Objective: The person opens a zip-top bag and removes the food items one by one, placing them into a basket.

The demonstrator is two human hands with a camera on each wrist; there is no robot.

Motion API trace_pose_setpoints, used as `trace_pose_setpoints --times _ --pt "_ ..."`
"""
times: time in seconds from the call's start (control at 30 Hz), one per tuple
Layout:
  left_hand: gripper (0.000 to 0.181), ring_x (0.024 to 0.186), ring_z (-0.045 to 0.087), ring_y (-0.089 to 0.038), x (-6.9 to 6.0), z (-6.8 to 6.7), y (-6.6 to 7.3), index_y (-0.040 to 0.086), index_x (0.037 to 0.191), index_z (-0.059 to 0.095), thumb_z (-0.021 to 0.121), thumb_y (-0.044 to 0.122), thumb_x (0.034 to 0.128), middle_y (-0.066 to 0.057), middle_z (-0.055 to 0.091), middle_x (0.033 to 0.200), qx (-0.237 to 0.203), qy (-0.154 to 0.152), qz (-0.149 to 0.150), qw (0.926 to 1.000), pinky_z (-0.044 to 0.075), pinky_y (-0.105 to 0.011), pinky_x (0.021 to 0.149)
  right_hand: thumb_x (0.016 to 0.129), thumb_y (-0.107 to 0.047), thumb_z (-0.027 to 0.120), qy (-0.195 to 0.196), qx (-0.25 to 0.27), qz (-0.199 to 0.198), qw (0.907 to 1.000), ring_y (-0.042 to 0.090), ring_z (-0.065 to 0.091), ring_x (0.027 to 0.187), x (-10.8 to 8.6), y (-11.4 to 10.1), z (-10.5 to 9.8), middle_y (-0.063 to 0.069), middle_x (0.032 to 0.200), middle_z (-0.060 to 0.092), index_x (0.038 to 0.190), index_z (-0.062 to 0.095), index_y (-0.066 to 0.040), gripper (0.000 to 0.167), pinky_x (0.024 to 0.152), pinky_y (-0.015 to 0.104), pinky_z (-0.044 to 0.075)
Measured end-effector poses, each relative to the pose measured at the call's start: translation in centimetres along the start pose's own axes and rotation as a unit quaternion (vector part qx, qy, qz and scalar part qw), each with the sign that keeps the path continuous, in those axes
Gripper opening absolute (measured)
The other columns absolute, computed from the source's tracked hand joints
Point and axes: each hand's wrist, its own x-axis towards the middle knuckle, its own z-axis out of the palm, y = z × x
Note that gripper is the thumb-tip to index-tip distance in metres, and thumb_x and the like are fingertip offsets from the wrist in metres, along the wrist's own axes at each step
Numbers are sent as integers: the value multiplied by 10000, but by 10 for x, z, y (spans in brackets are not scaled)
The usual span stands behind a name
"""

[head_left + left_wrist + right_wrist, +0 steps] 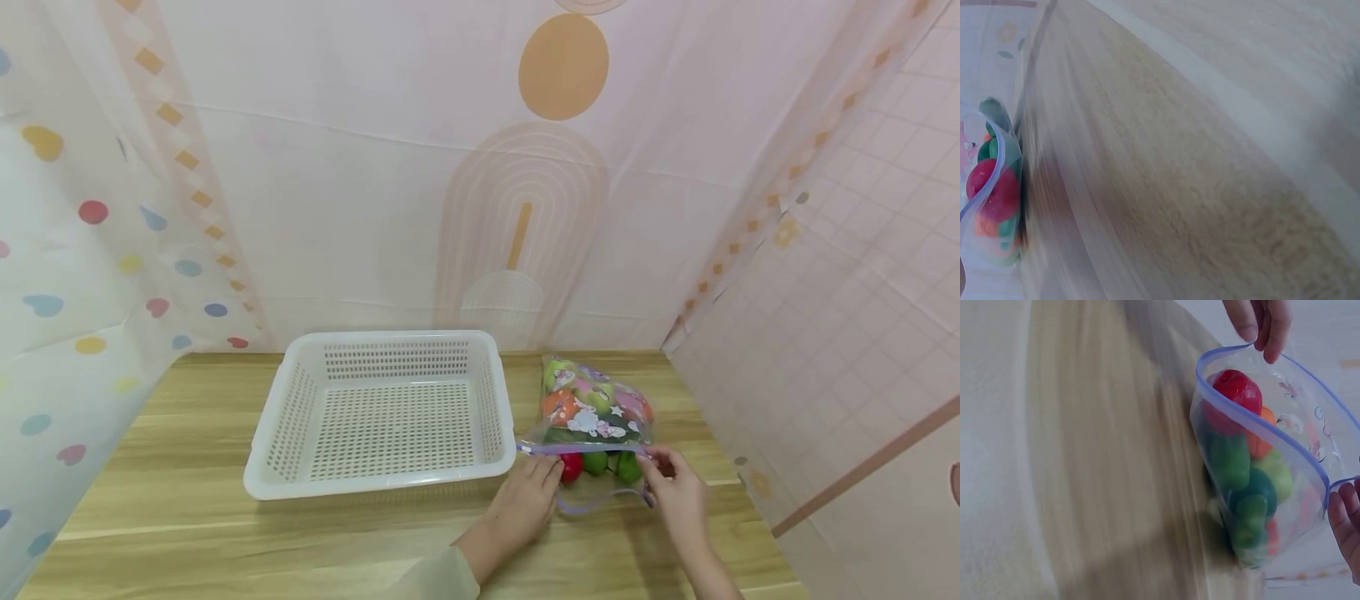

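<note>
A clear zip bag point(600, 427) with a purple rim and cartoon prints lies on the table, its mouth spread toward me. Inside are several toy-like fruits and vegetables: a red one point(1238, 394) near the mouth, green ones point(1230, 461) and orange ones point(560, 407). My left hand point(525, 496) pinches the rim at the mouth's left corner. At the right corner, the fingers of my right hand point(678, 493) pinch the rim too. The right wrist view shows both hands at opposite ends of the gaping mouth. In the left wrist view, only the bag's edge point(999, 156) shows.
A white perforated plastic basket point(378, 483) stands left of the bag, with nothing in it. Both rest on a wood-grain table point(187, 533). Patterned cloth sheets point(337, 225) hang behind and on both sides.
</note>
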Motion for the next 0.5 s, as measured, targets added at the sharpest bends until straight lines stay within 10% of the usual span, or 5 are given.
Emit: trace_pose_setpoints --times 0.17,0.5 --pt "413 1052 585 -192 7 2 7 35 1152 629 688 247 803 -88 623 1146 30 113 -79 9999 449 -289 938 810 -75 706 312 -365 -219 9986 -41 513 612 4 -4 2 115 787 650 894 678 2 117 470 152 436" --pt "447 1048 570 -206 30 10 14 28 1205 587 646 292 850 -94 599 1156 694 -671 -530 9939 445 -283 935 808 -27 698 374 -115 -332 9987 -13 525 703 9 -11 8 132 847 643 918 660 12 122 548 119 460"
